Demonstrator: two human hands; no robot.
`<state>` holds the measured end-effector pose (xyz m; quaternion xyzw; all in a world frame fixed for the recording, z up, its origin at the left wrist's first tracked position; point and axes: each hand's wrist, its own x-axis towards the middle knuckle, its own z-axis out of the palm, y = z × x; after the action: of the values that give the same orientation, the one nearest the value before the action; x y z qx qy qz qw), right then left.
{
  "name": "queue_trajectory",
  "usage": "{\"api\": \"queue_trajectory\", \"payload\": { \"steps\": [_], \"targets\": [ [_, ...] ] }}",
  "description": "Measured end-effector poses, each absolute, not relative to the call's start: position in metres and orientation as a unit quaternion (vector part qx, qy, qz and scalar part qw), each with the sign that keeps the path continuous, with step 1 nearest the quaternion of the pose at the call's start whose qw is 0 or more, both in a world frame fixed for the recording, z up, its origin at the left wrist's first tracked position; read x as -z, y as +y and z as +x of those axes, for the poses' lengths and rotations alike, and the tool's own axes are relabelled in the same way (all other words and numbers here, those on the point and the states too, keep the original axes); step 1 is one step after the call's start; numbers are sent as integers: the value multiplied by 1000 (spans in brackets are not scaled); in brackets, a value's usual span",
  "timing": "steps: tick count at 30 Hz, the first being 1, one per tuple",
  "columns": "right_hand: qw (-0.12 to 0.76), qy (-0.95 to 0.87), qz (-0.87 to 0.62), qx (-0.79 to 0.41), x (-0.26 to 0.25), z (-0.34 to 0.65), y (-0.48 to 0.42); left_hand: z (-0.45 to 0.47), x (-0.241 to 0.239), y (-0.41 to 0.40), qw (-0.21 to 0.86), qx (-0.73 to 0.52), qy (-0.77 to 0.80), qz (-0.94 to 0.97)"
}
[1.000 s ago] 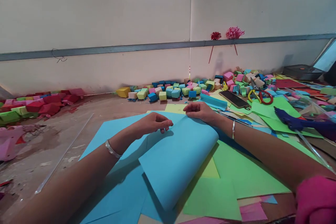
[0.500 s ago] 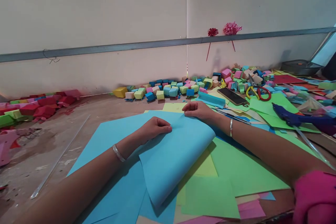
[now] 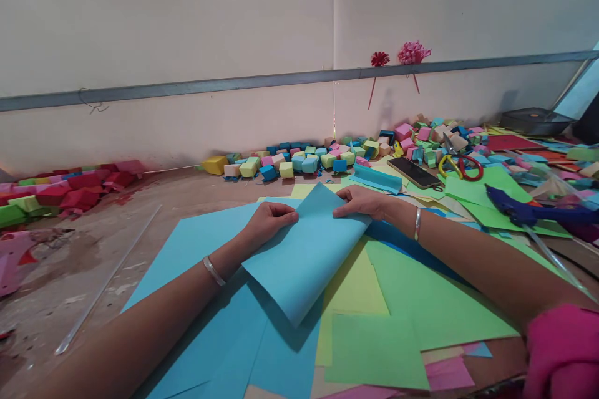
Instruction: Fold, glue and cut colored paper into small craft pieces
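Note:
A light blue paper sheet (image 3: 299, 262) is bent over on itself in the middle of the table, its loose fold bulging toward me. My left hand (image 3: 269, 221) is curled with its fingertips pressing the sheet's left edge. My right hand (image 3: 362, 202) pinches the sheet's far right edge. A corner of the sheet sticks up between the two hands. More blue sheets (image 3: 201, 249) lie underneath, and green sheets (image 3: 421, 305) and a yellow sheet (image 3: 353, 290) lie to the right.
Several coloured paper cubes (image 3: 299, 159) line the back wall, red and green ones (image 3: 70, 187) at the left. A phone (image 3: 414, 171), scissors (image 3: 461, 165), a blue glue gun (image 3: 524, 212) and a clear ruler (image 3: 107, 277) lie around. Two paper flowers (image 3: 402, 56) stand on the wall rail.
Both hands have drawn the folded blue sheet toward the far side and closer together; its fold now lies shorter and a corner has risen between the hands.

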<state>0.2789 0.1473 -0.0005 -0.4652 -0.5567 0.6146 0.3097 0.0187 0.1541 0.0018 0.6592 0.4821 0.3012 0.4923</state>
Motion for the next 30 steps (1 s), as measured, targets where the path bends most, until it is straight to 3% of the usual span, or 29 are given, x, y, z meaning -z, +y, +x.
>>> {"api": "queue_trajectory", "payload": {
  "steps": [11,19,30],
  "targets": [
    [539,-412,-417,-605,17,270,160,14,6,164,365,-468,521,614],
    [535,-356,-383,-664,9,231,117,23,4,146,285,-516,508,628],
    [544,-388,-455,-588,21,242,134,18,9,158,330,-533,508,591]
  ]
}}
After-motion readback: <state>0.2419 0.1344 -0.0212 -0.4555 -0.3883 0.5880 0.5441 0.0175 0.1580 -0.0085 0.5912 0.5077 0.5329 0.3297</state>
